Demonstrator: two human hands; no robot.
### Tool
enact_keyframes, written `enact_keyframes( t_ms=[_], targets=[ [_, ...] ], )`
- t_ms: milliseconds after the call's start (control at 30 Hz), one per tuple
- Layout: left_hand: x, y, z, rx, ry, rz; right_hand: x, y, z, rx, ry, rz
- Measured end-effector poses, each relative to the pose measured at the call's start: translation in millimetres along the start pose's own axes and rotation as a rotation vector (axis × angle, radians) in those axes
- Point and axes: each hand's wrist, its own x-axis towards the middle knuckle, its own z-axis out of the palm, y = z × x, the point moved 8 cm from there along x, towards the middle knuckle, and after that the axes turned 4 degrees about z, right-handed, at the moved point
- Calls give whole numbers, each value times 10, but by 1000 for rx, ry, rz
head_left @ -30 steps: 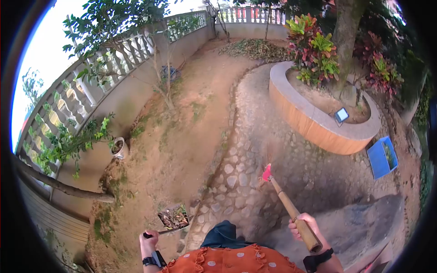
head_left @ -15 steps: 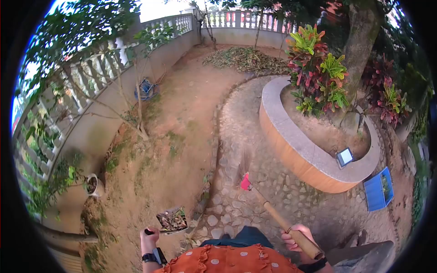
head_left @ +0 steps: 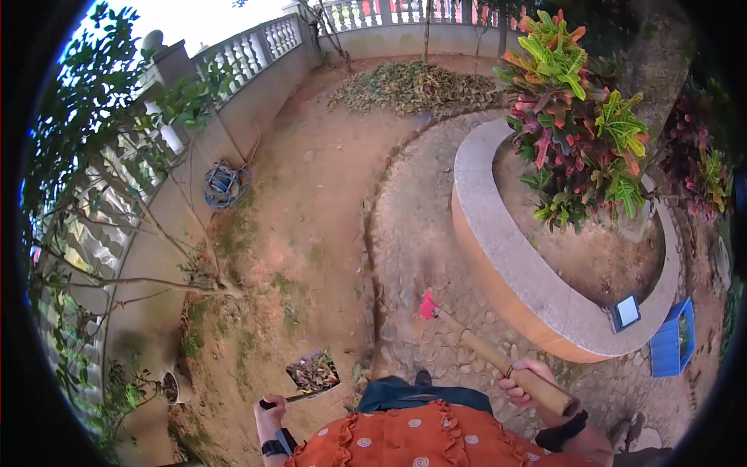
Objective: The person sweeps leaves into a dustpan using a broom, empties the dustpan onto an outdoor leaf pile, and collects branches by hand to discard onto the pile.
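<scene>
My left hand (head_left: 270, 412) is closed around the dark handle of a dustpan (head_left: 313, 372), which is filled with dry leaves and held low over the dirt at the bottom left. In my right hand (head_left: 527, 380) is the thick bamboo handle of a broom (head_left: 490, 352). Its pink-red collar (head_left: 428, 305) points forward over the stone path, and the bristles beyond it are faint and blurred.
A curved planter wall (head_left: 498, 226) with colourful shrubs (head_left: 576, 117) and a floodlight (head_left: 626, 312) curves along the right. Beside it is a blue crate (head_left: 667, 346). A leaf pile (head_left: 412, 87), coiled hose (head_left: 223, 185) and white pot (head_left: 177, 387) lie farther out.
The view has moved forward along the path, so the planter and leaf pile look nearer. The broom's head has swung left relative to my body. Both hands keep their holds.
</scene>
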Motion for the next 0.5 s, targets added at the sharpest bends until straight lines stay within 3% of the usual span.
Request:
enact_keyframes(
  t_ms=[33,200,300,400,500],
  targets=[
    [103,-142,193,-35,7,0,53,-306,185,-103,116,-13],
    [747,-998,1262,-193,91,-109,389,-1942,692,-358,251,100],
    [1456,-1418,1911,-216,188,-118,772,-2960,1081,-81,14,65],
    [2219,-1737,2757,-206,153,-62,1277,-3884,1334,8,-26,65],
    [2375,-2382,3876,-194,133,-30,1580,-4796,1503,-86,26,22]
  ],
)
